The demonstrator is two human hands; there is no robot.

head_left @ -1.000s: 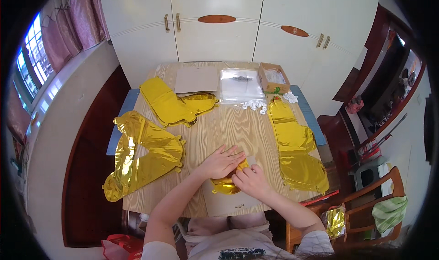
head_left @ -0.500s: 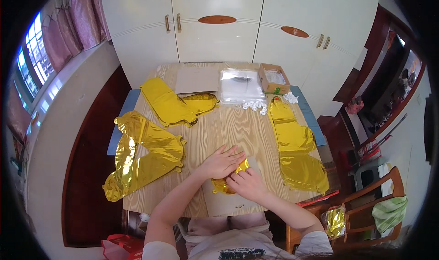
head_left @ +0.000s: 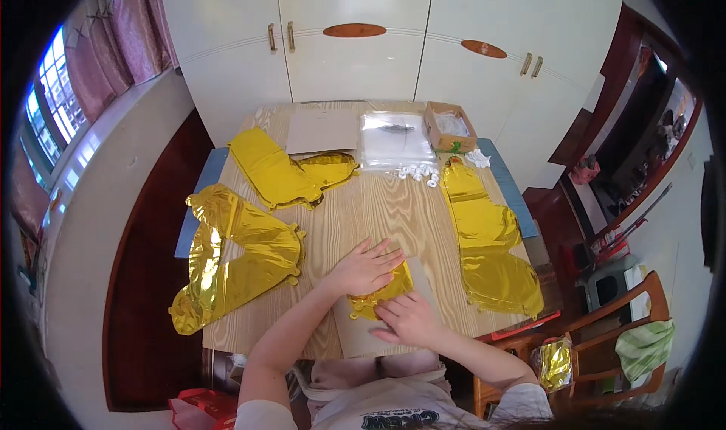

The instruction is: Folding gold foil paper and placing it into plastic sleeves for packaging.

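A folded gold foil balloon (head_left: 392, 285) lies in front of me on a grey cardboard sheet (head_left: 374, 341). My left hand (head_left: 365, 270) presses flat on its upper left part, fingers stretched out and hiding some of the foil. At the balloon's lower right edge rests my right hand (head_left: 411, 320), its fingertips on the foil and its thumb spread away toward the cardboard. Larger gold foil balloons lie flat around: a triangular one (head_left: 261, 252) on the left, a bent one (head_left: 276, 174) at the far left, and a long one (head_left: 488, 241) on the right.
Along the table's far side are a cardboard sheet (head_left: 321, 132), a stack of clear plastic bags (head_left: 395, 139), small white rolls (head_left: 417, 174) and an open cardboard box (head_left: 452, 127). A wooden chair (head_left: 616, 332) with a green cloth stands at the right. White cabinets (head_left: 355, 67) rise behind.
My right hand has shifted slightly down, and its curled fingers have loosened and straightened, uncovering more foil. The left hand stays flat on the balloon. The view has shifted a little.
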